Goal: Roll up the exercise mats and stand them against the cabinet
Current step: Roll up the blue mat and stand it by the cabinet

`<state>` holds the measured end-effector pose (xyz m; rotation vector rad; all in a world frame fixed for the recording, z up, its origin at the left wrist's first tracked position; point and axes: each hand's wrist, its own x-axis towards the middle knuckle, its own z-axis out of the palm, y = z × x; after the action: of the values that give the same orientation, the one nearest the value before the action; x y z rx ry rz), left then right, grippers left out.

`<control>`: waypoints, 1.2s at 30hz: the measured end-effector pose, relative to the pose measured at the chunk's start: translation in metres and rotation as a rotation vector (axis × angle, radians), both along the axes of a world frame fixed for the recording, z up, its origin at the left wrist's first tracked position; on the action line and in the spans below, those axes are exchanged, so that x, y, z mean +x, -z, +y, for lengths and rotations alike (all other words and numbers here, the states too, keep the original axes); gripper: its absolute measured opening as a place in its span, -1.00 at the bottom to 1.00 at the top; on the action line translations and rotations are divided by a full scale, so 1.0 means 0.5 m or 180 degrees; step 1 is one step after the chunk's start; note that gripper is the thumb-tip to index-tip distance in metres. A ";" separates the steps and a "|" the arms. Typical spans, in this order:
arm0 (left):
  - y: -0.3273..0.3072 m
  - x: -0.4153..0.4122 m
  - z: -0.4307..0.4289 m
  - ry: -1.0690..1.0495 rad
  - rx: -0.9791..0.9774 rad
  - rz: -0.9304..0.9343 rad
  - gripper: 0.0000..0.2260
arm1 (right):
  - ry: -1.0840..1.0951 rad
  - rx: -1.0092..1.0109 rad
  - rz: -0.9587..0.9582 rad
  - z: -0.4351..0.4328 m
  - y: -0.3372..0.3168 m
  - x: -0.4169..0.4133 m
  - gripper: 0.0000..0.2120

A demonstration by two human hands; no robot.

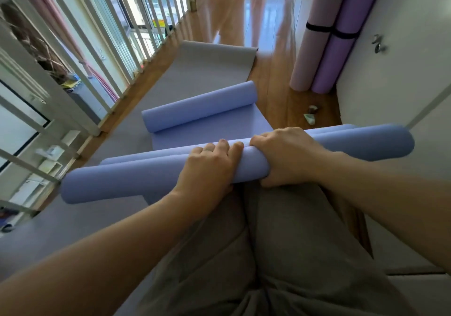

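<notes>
Clad in loose grey-brown trousers (292, 254), soft and creased, long seams down the legs; bare at left forearm (109, 254) and right forearm (390, 205).

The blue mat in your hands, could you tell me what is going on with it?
A person grips the rolled near part of the blue mat with the left hand and right hand. Its far end is curled up too. A grey mat lies flat on the floor, and two purple rolled mats stand against the cabinet.

Glossy wooden floor (271, 88) stretches ahead; a white railing (80, 115) lines the left, daylight pouring through the far window (272, 3).
</notes>
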<state>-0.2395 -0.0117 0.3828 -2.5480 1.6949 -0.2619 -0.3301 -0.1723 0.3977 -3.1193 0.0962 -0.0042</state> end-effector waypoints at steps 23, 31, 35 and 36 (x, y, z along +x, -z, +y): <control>-0.056 -0.044 0.043 0.0272 0.0870 0.1242 -0.34 | -0.0385 -0.0531 -0.0523 0.064 0.007 -0.147 -0.16; -0.038 -0.041 0.052 0.0064 0.0386 0.0621 -0.35 | -0.0111 0.0550 0.0883 0.028 -0.044 -0.045 -0.42; -0.036 -0.018 0.041 0.0051 0.0365 0.0745 -0.37 | -0.0057 0.0746 0.1205 0.015 -0.041 -0.026 -0.32; -0.041 -0.005 0.034 0.0052 0.0461 0.0909 -0.36 | -0.0056 0.0589 0.0746 0.019 -0.032 -0.041 -0.28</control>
<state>-0.2418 0.0055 0.4034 -2.5623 1.7493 0.2278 -0.3508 -0.1627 0.4134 -2.9220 0.0681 0.3498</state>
